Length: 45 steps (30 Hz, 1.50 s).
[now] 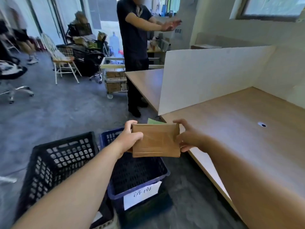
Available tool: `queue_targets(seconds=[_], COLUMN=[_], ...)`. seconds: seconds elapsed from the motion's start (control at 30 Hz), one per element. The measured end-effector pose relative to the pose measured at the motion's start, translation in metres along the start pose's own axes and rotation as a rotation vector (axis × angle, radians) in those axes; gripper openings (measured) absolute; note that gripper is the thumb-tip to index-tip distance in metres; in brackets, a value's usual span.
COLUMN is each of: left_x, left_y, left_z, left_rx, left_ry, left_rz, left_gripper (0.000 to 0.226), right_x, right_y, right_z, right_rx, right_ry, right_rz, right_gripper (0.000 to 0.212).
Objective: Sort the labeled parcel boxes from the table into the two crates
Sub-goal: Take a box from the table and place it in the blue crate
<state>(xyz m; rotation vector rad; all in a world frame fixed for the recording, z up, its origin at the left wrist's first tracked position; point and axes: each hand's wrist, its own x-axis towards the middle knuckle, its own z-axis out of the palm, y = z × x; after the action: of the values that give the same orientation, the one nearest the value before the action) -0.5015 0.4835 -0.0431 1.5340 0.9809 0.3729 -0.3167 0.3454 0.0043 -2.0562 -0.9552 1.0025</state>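
Above the blue crate (140, 177), both hands hold 1 brown box (156, 140) in the air: the left hand (130, 138) grips its left edge, the right hand (189, 138) pinches its right edge. Left of it stands the black crate (56, 162); the table (239, 129) lies right.

Both our bare forearms (92, 171) reach forward; our left hand (129, 138) and right hand (191, 138) face each other, fingers (179, 122) curled round opposite ends of the parcel box (156, 141).
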Motion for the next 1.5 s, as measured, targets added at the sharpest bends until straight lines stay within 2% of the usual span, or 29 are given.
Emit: queue_targets(seconds=[0.13, 0.23, 0.43, 0.8, 0.93, 1.03, 1.5], left_x=[0.009, 0.020, 0.050, 0.135, 0.151, 0.163, 0.241], left_y=[-0.028, -0.050, -0.073, -0.079, -0.102, -0.123, -0.251], left_z=[-0.025, -0.030, -0.040, -0.051, -0.050, -0.052, -0.066], left_rx=[-0.085, -0.023, -0.013, 0.237, 0.206, 0.183, 0.159], left_ry=[0.126, 0.196, 0.247, 0.298, 0.332, 0.337, 0.221], left_rz=[-0.025, 0.000, 0.009, -0.095, -0.121, -0.144, -0.324], left_gripper=[0.031, 0.024, 0.040, 0.061, 0.064, 0.066, 0.081], right_x=[0.030, 0.060, 0.122, 0.230, 0.265, 0.285, 0.385], right_y=[-0.003, 0.004, 0.007, 0.003, 0.013, 0.026, 0.113], right_z=[0.028, 0.042, 0.063, 0.067, 0.085, 0.103, 0.193], right_rx=[0.108, 0.071, -0.048, -0.235, -0.314, -0.329, -0.342], right_ry=[-0.041, 0.031, -0.040, -0.157, -0.226, -0.277, -0.377], right_rz=[-0.041, -0.113, -0.226, -0.298, -0.318, -0.297, -0.105], right_gripper=[0.031, 0.018, 0.035, 0.054, 0.072, 0.084, 0.087])
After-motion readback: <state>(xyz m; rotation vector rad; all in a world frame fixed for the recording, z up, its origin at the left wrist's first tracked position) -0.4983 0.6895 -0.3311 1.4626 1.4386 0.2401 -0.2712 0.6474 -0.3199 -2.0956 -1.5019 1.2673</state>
